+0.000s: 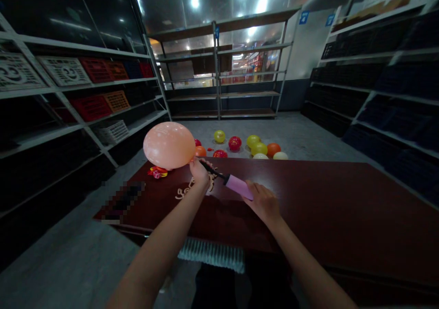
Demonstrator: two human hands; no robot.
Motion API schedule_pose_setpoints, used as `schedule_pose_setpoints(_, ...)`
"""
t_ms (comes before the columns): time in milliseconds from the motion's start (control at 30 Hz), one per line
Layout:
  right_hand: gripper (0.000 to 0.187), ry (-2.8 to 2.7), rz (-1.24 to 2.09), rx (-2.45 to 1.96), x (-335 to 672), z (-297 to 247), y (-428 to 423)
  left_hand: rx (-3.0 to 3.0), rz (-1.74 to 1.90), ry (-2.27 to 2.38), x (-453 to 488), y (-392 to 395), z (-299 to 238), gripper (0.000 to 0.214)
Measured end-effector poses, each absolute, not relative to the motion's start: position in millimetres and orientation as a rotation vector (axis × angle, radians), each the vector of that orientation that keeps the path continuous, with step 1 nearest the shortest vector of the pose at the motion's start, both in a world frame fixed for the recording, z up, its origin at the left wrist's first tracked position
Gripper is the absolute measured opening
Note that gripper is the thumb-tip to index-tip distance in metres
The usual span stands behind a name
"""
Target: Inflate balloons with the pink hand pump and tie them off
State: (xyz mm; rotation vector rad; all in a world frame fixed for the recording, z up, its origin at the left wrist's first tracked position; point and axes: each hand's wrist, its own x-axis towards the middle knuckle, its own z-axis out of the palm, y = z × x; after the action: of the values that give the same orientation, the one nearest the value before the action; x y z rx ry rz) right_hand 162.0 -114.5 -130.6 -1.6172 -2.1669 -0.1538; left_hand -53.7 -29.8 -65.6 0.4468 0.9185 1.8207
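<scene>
My left hand (200, 171) is closed, pinching the neck of an inflated peach balloon (168, 145) that floats just above the dark red table (325, 199). My right hand (261, 203) is wrapped round a pink hand pump (238, 186). The pump's black nozzle (211, 168) points left and meets the balloon's neck at my left fingers. Under the hands lie loose uninflated peach balloons (187, 190). A small pile of red and yellow uninflated balloons (157, 172) sits on the table's far left corner.
Several inflated balloons, red, yellow, orange and white (254, 148), lie on the concrete floor beyond the table. Metal shelving lines the left (78, 84), back (219, 80) and right walls, with plastic crates on the left shelves. A blurred dark object (125, 199) rests on the table's left.
</scene>
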Motion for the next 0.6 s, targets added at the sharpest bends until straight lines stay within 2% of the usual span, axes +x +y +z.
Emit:
schedule_pose_setpoints(100,0.046,-2.16,-0.123,-1.584,161,-132,-114,0.406,2.032,1.006,-81,-27,-48,0.02)
schedule_pose_setpoints(333,0.045,-2.089,-0.052,-1.623,164,-131,-115,0.354,2.086,0.976,-90,-15,-3,0.021)
schedule_pose_setpoints(600,0.044,-1.998,-0.068,-1.75,170,-131,-112,0.415,2.072,0.898,-25,-8,-26,0.029)
